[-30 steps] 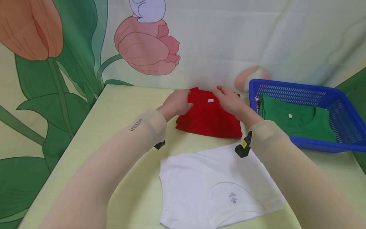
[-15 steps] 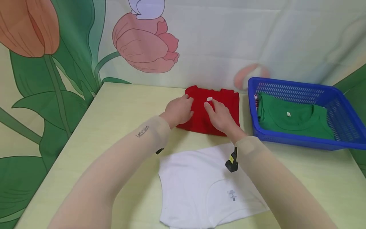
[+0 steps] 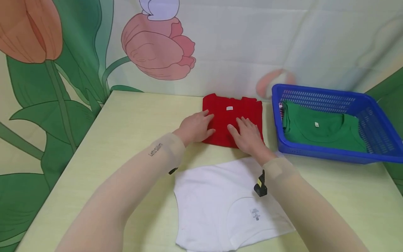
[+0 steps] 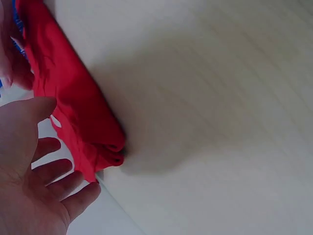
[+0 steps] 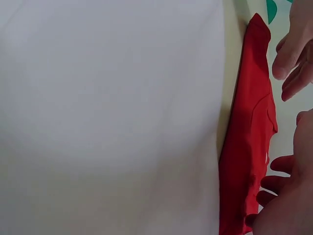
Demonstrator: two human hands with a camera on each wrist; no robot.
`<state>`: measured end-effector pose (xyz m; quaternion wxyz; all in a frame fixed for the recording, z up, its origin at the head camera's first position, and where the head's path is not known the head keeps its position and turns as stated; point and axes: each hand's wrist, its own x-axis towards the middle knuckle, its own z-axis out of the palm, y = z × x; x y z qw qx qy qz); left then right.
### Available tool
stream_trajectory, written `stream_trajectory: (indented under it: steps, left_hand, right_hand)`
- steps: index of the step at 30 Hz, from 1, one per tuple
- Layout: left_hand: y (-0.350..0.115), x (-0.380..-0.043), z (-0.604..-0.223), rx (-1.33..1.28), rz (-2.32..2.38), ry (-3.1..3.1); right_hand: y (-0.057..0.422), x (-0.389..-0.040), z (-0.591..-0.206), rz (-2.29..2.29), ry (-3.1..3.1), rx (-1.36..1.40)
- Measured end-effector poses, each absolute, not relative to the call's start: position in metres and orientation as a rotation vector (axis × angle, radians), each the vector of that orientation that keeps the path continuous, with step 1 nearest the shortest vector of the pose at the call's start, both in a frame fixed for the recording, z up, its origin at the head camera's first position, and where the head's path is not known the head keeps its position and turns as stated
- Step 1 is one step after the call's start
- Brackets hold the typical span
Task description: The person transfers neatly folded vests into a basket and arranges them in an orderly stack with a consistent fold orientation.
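A folded red T-shirt point(image 3: 221, 120) with a white neck label lies at the back of the table, between both hands. At its left side is my left hand point(image 3: 196, 126), fingers loosely bent and spread over the cloth's edge. My right hand point(image 3: 248, 135) lies over the shirt's lower right part, fingers extended toward the back. In the left wrist view the red T-shirt point(image 4: 80, 93) shows its folded layers beside the left fingers point(image 4: 63, 186). From the right wrist, the fingers point(image 5: 274, 183) show right at the red cloth. Nearer the front, a white T-shirt point(image 3: 207, 206) lies spread flat.
On the right stands a blue plastic basket point(image 3: 318, 151) holding a folded green T-shirt point(image 3: 327, 134). A curtain point(image 3: 239, 45) printed with tulips hangs right behind the table point(image 3: 138, 115).
Both hands have drawn back from the red T-shirt's far edge toward its near part. The right hand has moved down over the shirt, which looks flatter and squarer.
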<state>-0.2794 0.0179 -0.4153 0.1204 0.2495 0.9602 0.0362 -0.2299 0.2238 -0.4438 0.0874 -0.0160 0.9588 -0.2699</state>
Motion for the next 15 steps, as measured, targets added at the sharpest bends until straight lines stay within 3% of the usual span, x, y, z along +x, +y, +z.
stream_trajectory:
  steps: [15]
  left_hand:
    - [0.012, -0.280, -0.435, 0.756, 0.110, 2.731]
  right_hand:
    - [0.240, -0.231, -0.457, -0.726, 2.859, 0.054]
